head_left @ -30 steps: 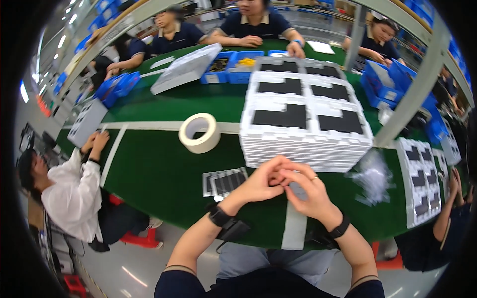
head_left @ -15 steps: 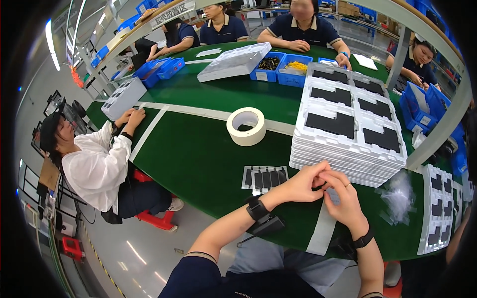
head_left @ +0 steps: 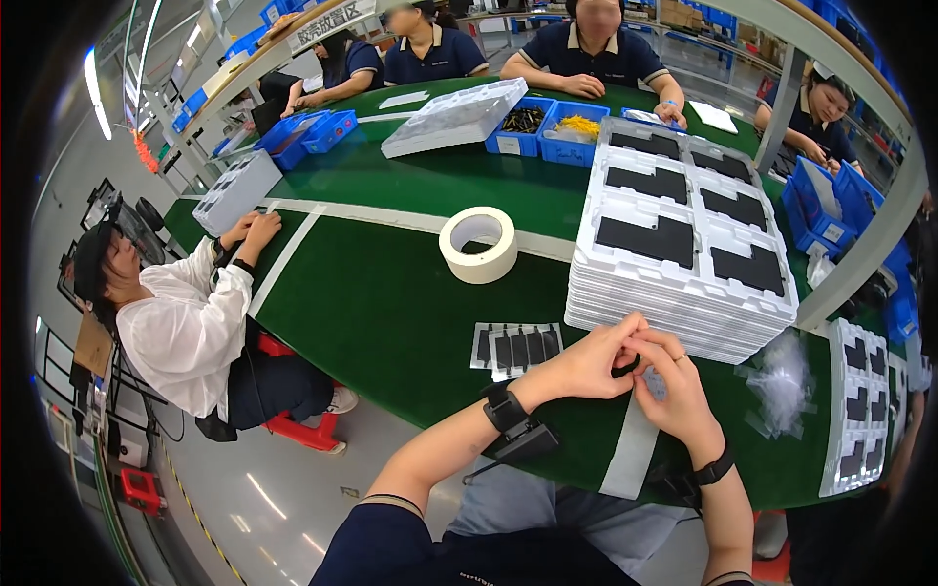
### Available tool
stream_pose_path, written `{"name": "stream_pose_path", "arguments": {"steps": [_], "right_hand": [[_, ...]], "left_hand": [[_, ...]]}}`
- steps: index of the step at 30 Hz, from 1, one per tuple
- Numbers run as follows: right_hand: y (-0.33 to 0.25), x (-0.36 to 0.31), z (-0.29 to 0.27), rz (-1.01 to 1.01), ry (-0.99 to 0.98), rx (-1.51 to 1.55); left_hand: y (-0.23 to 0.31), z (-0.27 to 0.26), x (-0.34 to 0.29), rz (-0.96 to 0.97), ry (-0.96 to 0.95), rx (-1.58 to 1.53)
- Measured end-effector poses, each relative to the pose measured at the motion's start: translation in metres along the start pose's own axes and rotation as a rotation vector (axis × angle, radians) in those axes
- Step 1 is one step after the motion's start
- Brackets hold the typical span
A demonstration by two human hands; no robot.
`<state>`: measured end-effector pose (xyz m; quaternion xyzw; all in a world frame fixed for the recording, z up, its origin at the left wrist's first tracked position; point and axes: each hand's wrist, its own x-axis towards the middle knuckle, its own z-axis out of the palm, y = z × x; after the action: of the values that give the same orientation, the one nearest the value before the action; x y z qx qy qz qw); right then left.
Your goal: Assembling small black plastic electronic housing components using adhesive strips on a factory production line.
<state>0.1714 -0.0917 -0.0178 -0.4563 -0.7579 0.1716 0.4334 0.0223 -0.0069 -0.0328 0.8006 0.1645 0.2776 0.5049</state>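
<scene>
Both hands meet at the near edge of the tray stack, fingertips pinched together. My left hand [head_left: 593,363] has its fingers curled and pressed against those of the right. My right hand [head_left: 676,383] closes thumb and finger at the same spot. A small dark thing [head_left: 625,367] shows between them, mostly hidden by the fingers. Just behind the hands rises a tall stack of white plastic trays [head_left: 674,317], its top tray holding several black L-shaped sheets [head_left: 645,241]. Left of my left hand lie clear sheets with black strips [head_left: 515,350] on the green table.
A roll of cream tape [head_left: 478,246] stands left of the stack. Clear film scraps [head_left: 782,386] and another tray of black pieces [head_left: 856,410] are at right. Blue bins [head_left: 570,135] and a tilted white tray [head_left: 455,119] lie farther back. Co-workers sit around the table.
The whole view has shifted slightly. My hands stay pinched together at the same place, and the dark thing between the fingers shows a little more.
</scene>
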Motion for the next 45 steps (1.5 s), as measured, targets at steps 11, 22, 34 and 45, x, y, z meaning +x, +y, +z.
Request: {"name": "stream_pose_path", "arguments": {"steps": [11,22,34,45], "right_hand": [[-0.002,-0.001,-0.003,0.002,-0.086,0.014],[-0.001,-0.002,-0.006,0.073,-0.215,0.068],[-0.003,-0.003,-0.006,0.141,-0.318,0.184],[-0.004,-0.004,-0.005,0.12,-0.296,0.113]], "left_hand": [[0.002,-0.004,-0.001,0.021,-0.066,0.083],[0.009,-0.007,-0.002,0.11,-0.056,0.231],[0.008,-0.007,-0.004,0.17,-0.144,0.263],[0.008,-0.004,-0.005,0.181,-0.137,0.271]]}}
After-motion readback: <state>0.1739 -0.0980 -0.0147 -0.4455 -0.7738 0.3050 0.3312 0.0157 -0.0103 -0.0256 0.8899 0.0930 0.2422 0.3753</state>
